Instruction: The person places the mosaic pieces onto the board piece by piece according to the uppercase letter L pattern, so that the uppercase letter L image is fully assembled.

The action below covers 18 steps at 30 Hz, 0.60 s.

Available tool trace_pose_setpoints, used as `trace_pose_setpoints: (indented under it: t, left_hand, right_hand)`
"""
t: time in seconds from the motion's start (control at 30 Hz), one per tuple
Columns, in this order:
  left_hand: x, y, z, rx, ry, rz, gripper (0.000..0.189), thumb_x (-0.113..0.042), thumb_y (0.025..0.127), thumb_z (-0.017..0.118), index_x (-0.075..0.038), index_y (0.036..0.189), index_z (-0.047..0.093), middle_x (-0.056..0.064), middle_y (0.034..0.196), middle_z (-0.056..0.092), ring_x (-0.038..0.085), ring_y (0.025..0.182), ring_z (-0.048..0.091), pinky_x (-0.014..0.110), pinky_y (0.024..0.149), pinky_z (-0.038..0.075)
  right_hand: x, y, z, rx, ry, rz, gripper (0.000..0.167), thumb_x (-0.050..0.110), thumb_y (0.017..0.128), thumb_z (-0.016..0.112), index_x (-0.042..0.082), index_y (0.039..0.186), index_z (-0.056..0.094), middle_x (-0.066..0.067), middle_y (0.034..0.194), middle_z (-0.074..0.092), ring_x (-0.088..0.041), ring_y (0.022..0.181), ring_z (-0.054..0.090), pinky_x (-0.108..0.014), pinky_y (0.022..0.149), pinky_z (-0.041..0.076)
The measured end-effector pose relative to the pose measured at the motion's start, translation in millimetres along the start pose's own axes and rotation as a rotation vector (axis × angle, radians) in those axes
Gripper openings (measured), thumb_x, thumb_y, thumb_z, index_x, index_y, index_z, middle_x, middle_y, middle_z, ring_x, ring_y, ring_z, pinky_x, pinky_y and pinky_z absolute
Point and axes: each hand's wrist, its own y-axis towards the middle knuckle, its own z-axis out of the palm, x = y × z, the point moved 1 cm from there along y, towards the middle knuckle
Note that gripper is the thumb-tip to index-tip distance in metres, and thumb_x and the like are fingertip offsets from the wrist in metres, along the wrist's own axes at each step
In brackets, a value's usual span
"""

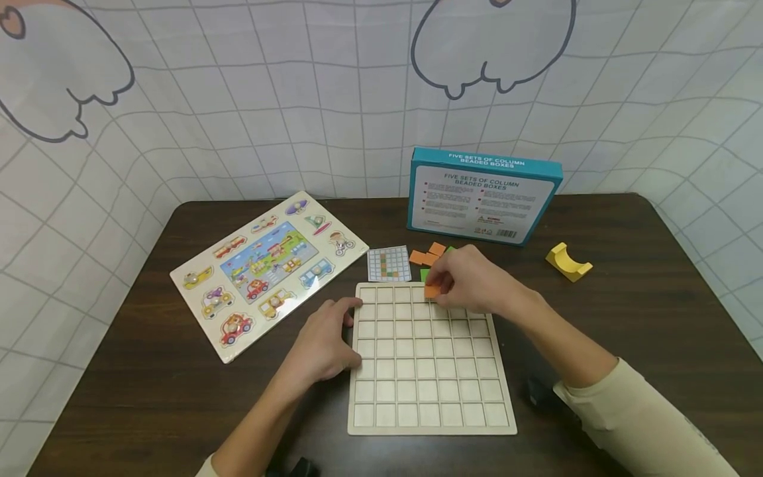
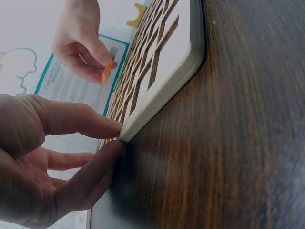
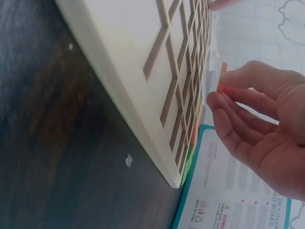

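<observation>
A wooden grid board [image 1: 432, 434] lies flat on the table in front of me. My left hand [image 1: 322, 341] holds its left edge between thumb and bent fingers; in the left wrist view both fingertips meet at the rim. Over the board's top row, my right hand [image 1: 467, 281] pinches a small orange tile [image 1: 432, 291] between thumb and fingertips. The right wrist view shows this tile [image 3: 222, 76] on edge, its lower end hidden by the fingers. More orange tiles [image 1: 418, 257] and a green tile [image 1: 424, 273] lie behind the board, partly covered by the right hand.
A pattern card [image 1: 389, 255] with coloured squares lies behind the board. A vehicle peg puzzle [image 1: 208, 281] sits at the left. A teal and white box [image 1: 477, 205] stands at the back, with a yellow curved block [image 1: 568, 263] to its right.
</observation>
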Motion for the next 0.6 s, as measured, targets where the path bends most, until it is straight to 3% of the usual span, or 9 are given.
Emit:
trace_pose_setpoints:
  t: [0.6]
  left_hand:
    - [-0.8, 1.4, -0.1, 0.014, 0.006, -0.015, 0.091, 0.005, 0.059, 0.086, -0.008, 0.145, 0.059, 0.008, 0.104, 0.057, 0.025, 0.091, 0.051, 0.033, 0.071, 0.043]
  right_hand:
    - [12.3, 2.5, 12.8, 0.038, -0.029, -0.004, 0.024, 0.008, 0.081, 0.081, 0.007, 0.104, 0.080, 0.001, 0.089, 0.074, -0.008, 0.076, 0.063, -0.028, 0.072, 0.055]
